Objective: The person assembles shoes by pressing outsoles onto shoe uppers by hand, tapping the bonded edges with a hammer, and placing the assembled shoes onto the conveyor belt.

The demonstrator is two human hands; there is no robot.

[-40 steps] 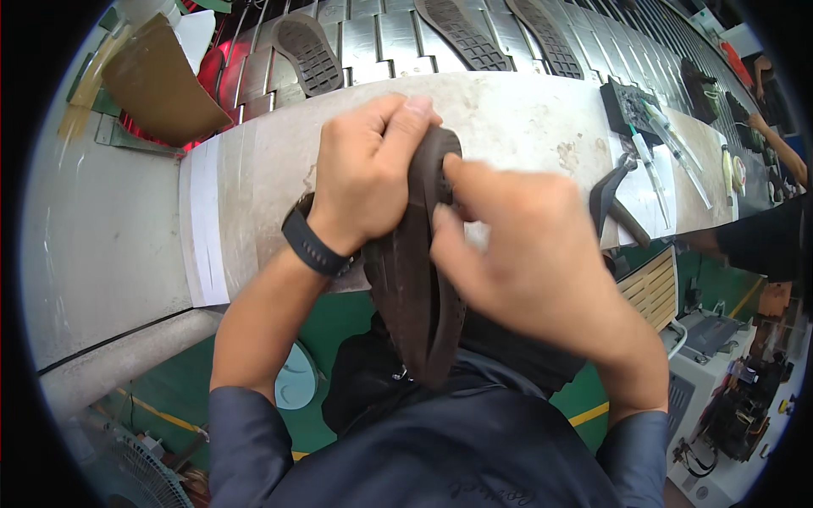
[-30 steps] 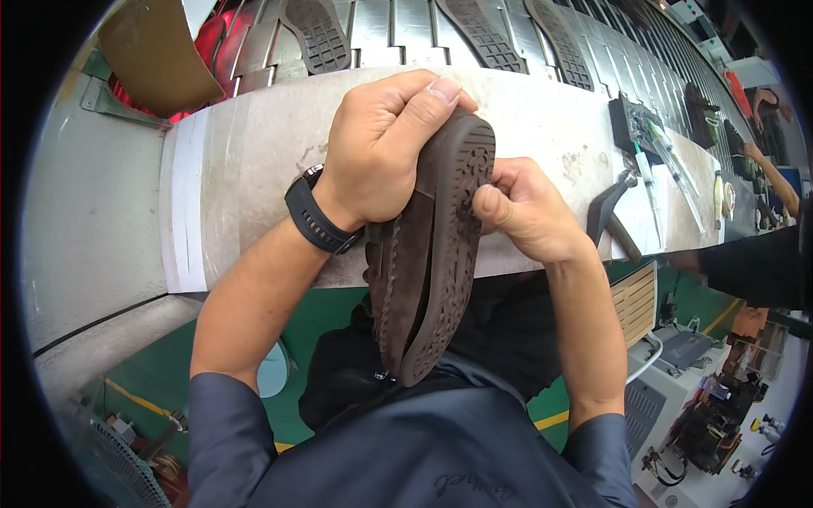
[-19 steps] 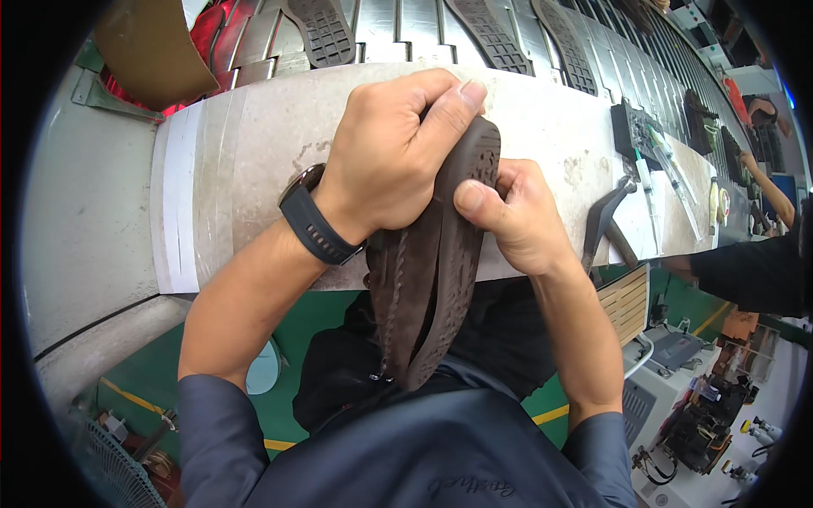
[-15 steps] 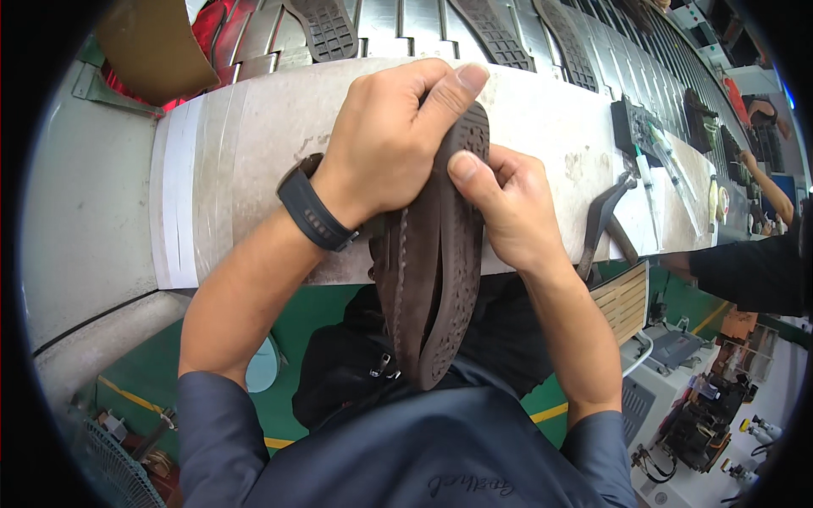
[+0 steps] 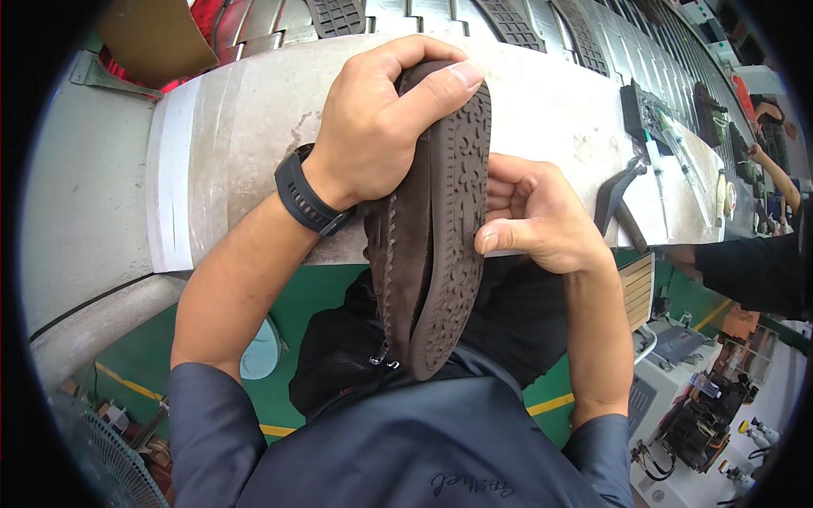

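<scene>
A dark brown shoe (image 5: 406,245) is held on its side, its patterned sole (image 5: 461,203) turned to the right. My left hand (image 5: 381,118) is closed around its far end, thumb lying over the sole's edge. Along the nearer part, a dark gap runs between the stitched upper and the sole. My right hand (image 5: 546,216) is beside the sole's right edge with thumb and fingers apart. Its thumb tip is at that edge; whether it touches, I cannot tell.
The pale worktable (image 5: 246,152) lies beneath my hands. Several loose soles (image 5: 339,15) rest on the metal slatted conveyor (image 5: 423,17) beyond. To the right are a dark-handled hammer-like tool (image 5: 622,190), syringes (image 5: 656,182) and a black block (image 5: 633,110). Another person's arm (image 5: 775,173) shows far right.
My right thumb has come off the sole, and that hand has moved nearer to me and opened. The shoe has turned, showing more of its sole. My left hand keeps its grip.
</scene>
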